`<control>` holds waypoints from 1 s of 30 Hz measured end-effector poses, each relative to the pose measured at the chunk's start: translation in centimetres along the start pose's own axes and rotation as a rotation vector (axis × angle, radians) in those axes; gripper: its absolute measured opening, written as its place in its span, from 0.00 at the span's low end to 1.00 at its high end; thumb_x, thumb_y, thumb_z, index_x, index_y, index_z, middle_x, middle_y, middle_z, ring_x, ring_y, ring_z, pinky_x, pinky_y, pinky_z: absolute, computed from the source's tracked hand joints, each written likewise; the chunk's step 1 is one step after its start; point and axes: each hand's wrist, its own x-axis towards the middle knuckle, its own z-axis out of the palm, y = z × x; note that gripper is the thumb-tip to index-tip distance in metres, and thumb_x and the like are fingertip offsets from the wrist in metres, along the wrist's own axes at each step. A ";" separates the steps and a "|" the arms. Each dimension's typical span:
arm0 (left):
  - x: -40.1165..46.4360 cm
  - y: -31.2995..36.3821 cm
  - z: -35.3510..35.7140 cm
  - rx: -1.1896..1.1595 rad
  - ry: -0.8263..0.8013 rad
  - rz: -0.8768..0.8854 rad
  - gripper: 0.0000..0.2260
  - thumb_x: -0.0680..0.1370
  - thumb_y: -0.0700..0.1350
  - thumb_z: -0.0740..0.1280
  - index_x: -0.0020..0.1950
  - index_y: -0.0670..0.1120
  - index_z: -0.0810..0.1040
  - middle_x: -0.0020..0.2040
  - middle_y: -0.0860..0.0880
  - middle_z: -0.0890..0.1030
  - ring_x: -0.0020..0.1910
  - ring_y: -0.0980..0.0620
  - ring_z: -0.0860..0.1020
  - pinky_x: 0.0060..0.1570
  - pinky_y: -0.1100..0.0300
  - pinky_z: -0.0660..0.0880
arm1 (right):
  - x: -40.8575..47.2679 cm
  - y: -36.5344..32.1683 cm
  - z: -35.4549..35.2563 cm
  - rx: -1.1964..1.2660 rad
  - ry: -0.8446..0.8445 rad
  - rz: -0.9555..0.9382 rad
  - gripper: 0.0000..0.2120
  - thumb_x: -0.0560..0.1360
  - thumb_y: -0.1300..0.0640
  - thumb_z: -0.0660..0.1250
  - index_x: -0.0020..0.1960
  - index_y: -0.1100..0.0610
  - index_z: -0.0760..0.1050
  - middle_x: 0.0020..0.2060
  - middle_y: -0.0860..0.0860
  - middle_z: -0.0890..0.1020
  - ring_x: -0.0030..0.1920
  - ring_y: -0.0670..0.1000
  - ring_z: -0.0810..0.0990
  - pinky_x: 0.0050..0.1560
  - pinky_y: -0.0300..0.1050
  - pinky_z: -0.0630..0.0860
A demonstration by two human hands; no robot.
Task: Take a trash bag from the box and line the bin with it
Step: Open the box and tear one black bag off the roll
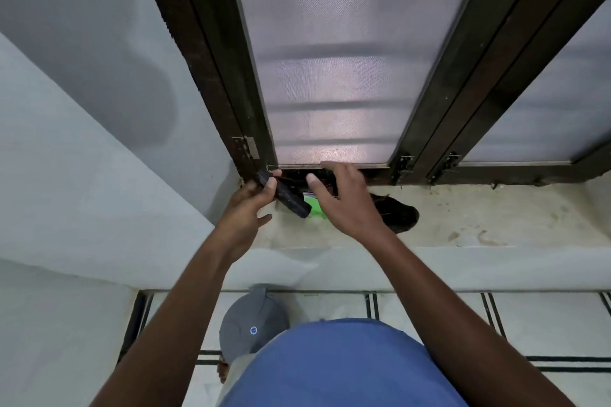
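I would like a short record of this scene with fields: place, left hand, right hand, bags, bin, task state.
place: window sill below a screened window
left hand: left hand holds a dark roll of bags
right hand: right hand reaches over a green package, grip unclear
bags: loose black plastic lies on the sill
bin: grey bin on the floor, lid closed
task state: bin not yet lined

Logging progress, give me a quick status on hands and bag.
Left hand holds dark bag roll over sill. Right hand open beside it. Bin on floor below, lid shut.
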 end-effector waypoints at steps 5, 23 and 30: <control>-0.4 -0.4 -0.9 -0.110 -0.033 0.058 0.17 0.87 0.42 0.64 0.76 0.45 0.76 0.73 0.40 0.80 0.73 0.40 0.79 0.72 0.42 0.76 | -1.1 -0.9 0.0 0.700 -0.410 0.286 0.30 0.80 0.46 0.78 0.79 0.51 0.74 0.68 0.52 0.84 0.65 0.47 0.86 0.64 0.49 0.84; -3.2 -0.6 -2.0 -0.160 -0.073 -0.061 0.14 0.82 0.36 0.71 0.68 0.39 0.80 0.65 0.38 0.85 0.65 0.37 0.84 0.65 0.48 0.82 | -3.0 0.1 0.0 0.639 -0.274 0.070 0.06 0.81 0.65 0.76 0.52 0.55 0.85 0.50 0.57 0.86 0.46 0.54 0.89 0.42 0.51 0.88; -3.9 -1.1 -1.8 -0.071 -0.115 -0.013 0.18 0.77 0.45 0.79 0.66 0.44 0.85 0.66 0.39 0.85 0.68 0.37 0.83 0.73 0.43 0.76 | -2.8 0.8 -0.5 0.720 -0.215 0.180 0.06 0.81 0.63 0.77 0.57 0.62 0.87 0.49 0.55 0.88 0.42 0.56 0.88 0.38 0.46 0.84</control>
